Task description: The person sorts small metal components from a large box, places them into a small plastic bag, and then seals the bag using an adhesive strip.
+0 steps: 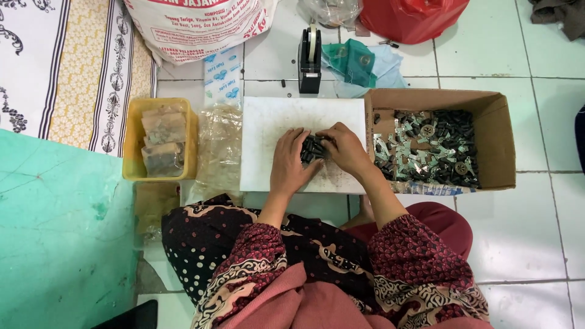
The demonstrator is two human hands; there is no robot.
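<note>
Hands meet over a small heap of black parts [313,148] on the white board [268,122], which lies flat on the tiled floor [536,231]. Our left hand [291,159] curls its fingers against one side of the heap and our right hand [345,148] cups the other, both closed around it, pressing the pieces into a tight bundle. We judge the work is midway: the cardboard box [499,134] just right of the board holds many loose parts [426,146], matte black plastic mixed with shiny thin metal strips, while the yellow tub [130,140] to the left carries a few filled, cloudy plastic packets [163,140]. Crinkled clear bags [219,146] lie between tub and board, and a black tape dispenser [309,58] stands beyond
</note>
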